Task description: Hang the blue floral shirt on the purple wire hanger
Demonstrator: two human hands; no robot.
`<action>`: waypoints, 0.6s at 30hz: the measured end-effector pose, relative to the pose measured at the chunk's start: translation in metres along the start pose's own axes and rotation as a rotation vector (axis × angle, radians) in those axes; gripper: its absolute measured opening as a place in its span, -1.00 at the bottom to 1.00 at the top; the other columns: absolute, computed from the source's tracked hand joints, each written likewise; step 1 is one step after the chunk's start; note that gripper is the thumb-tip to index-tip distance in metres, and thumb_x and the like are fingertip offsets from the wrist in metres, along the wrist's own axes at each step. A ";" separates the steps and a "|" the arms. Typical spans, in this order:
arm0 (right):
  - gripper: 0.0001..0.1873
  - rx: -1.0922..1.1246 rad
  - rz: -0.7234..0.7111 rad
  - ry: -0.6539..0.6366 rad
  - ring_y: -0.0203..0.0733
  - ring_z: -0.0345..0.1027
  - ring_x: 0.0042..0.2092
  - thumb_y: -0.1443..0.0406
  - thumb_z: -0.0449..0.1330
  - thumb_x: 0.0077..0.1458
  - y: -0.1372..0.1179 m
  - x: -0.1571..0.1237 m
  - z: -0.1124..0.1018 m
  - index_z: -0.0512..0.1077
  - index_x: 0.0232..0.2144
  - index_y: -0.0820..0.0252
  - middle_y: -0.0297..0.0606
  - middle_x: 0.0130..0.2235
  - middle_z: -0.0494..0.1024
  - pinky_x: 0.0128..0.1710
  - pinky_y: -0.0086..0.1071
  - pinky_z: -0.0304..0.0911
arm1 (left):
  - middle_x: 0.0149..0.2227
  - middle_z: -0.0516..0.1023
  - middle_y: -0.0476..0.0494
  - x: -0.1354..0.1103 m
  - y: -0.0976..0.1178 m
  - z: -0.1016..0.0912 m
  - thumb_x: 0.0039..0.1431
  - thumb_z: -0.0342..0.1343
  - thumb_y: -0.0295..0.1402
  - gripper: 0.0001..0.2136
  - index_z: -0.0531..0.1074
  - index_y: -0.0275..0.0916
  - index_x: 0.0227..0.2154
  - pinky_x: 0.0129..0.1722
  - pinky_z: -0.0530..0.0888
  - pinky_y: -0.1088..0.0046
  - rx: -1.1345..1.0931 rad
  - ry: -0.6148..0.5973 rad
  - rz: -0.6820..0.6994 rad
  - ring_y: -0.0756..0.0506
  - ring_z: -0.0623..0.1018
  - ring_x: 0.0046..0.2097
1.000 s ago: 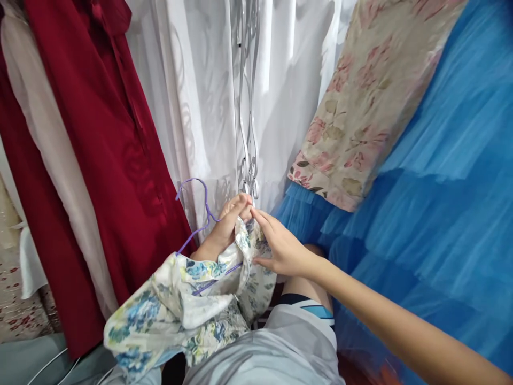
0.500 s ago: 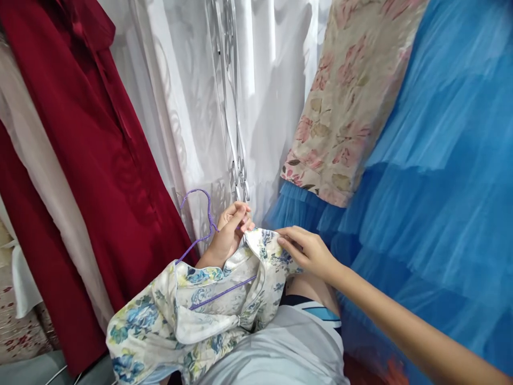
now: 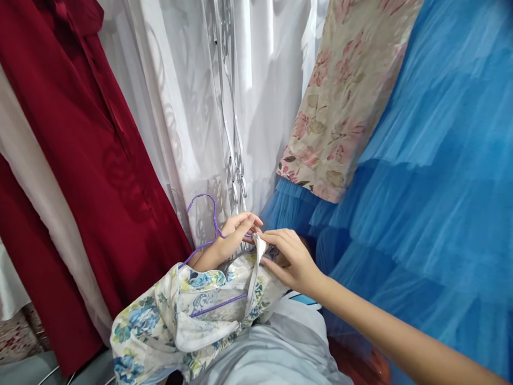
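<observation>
A white blouse with blue and yellow flowers [image 3: 140, 321] lies across my lap, its neckline gaping. Through it runs a purple clothes hanger [image 3: 218, 309], with the hook standing up past the neckline on the left. My left hand [image 3: 236, 235] comes up through the neckline, fingers bent around the hanger's right shoulder; its fingertips are partly hidden. Pinched between the thumb and fingers of my right hand [image 3: 294, 262] is the blouse's right neck edge, lifted close to my left fingertips and the hanger's end.
Dark red garments [image 3: 120, 203] hang on the left. White curtains [image 3: 264, 96] and a metal scrollwork stand [image 3: 232, 117] are ahead. A beige flowered garment [image 3: 340, 107] and a tiered blue tulle skirt [image 3: 433, 214] hang close on the right.
My right hand has moved left, folding the blouse's right shoulder edge up toward my left hand. My left hand and the hanger have shifted slightly right and down.
</observation>
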State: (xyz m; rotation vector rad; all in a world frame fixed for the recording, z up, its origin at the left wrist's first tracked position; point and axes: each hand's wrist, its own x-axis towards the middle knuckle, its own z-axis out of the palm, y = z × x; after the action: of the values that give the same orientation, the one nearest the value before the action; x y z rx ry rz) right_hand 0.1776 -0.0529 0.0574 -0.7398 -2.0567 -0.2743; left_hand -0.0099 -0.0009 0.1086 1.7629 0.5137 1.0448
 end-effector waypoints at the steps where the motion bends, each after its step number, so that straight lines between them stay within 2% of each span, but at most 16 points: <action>1: -0.64 -0.011 -0.003 0.045 0.02 0.40 -0.03 0.27 0.21 0.19 0.002 0.000 0.002 0.32 0.04 0.04 -0.11 -0.04 0.52 -0.06 -0.07 0.27 | -0.36 0.53 -0.16 0.001 -0.004 0.001 0.21 0.03 0.08 -0.55 0.51 -0.25 -0.30 -0.31 0.44 0.43 -0.006 -0.008 -0.009 -0.07 0.53 -0.32; 4: -0.85 -0.040 0.006 0.164 -0.02 0.42 -0.07 0.35 0.14 0.21 0.008 0.003 0.009 0.41 -0.17 0.03 -0.18 -0.08 0.54 -0.07 -0.05 0.25 | -0.38 0.52 -0.15 0.006 -0.012 0.003 0.22 0.00 0.09 -0.52 0.52 -0.27 -0.41 -0.21 0.42 0.40 0.042 0.014 0.061 -0.08 0.51 -0.30; 6: -0.84 -0.034 0.000 0.201 -0.01 0.42 -0.04 0.37 0.12 0.21 0.009 0.004 0.012 0.42 -0.19 0.02 -0.18 -0.04 0.53 -0.05 -0.03 0.25 | -0.40 0.52 -0.13 0.008 -0.014 0.003 0.24 -0.03 0.10 -0.50 0.52 -0.26 -0.45 -0.19 0.39 0.40 0.084 0.034 0.088 -0.08 0.49 -0.30; 7: -0.81 -0.021 -0.030 0.172 0.00 0.41 -0.02 0.38 0.10 0.20 0.009 0.004 0.012 0.41 -0.17 0.02 -0.18 -0.02 0.52 -0.03 -0.02 0.25 | -0.41 0.51 -0.12 0.009 -0.014 0.001 0.24 -0.04 0.09 -0.50 0.51 -0.26 -0.46 -0.21 0.38 0.40 0.100 0.041 0.087 -0.07 0.48 -0.31; 11: -0.64 -0.004 -0.252 -0.131 -0.01 0.34 0.14 0.41 0.07 0.18 0.007 -0.001 0.004 0.39 -0.02 -0.03 -0.24 0.04 0.53 0.15 0.05 0.13 | -0.49 0.44 -0.07 0.009 -0.008 -0.008 0.25 0.01 0.04 -0.54 0.47 -0.25 -0.53 -0.34 0.32 0.42 0.142 0.109 0.088 -0.03 0.40 -0.41; 14: -0.42 -0.036 -0.197 -0.110 0.06 0.21 0.24 0.37 0.16 0.11 0.012 -0.005 -0.009 0.25 0.19 0.00 -0.14 0.19 0.40 0.22 0.10 0.06 | -0.53 0.39 -0.07 0.007 0.001 -0.011 0.24 0.04 0.01 -0.50 0.38 -0.25 -0.67 -0.33 0.31 0.42 0.139 0.146 0.116 -0.01 0.38 -0.43; 16: -0.20 -0.071 -0.134 -0.143 0.15 0.05 0.32 0.35 0.19 0.05 0.018 -0.004 -0.016 0.06 0.32 0.07 -0.03 0.31 0.20 0.25 0.17 -0.01 | -0.51 0.40 -0.09 0.008 0.007 -0.007 0.25 0.03 0.00 -0.45 0.32 -0.26 -0.75 -0.25 0.33 0.40 0.106 0.076 0.139 -0.02 0.41 -0.38; 18: -0.04 -0.121 -0.132 -0.220 0.23 -0.10 0.37 0.36 0.18 -0.01 0.025 -0.001 -0.017 -0.12 0.39 0.11 0.02 0.38 0.00 0.26 0.25 -0.07 | -0.52 0.38 -0.10 0.009 0.014 0.001 0.26 0.02 0.00 -0.43 0.30 -0.26 -0.76 -0.21 0.34 0.40 0.048 0.000 0.158 -0.02 0.42 -0.36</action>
State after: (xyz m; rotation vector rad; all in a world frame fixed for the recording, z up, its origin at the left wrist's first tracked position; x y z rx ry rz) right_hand 0.2042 -0.0411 0.0640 -0.7355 -2.3179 -0.4106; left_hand -0.0062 -0.0005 0.1247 1.8697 0.4074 1.1506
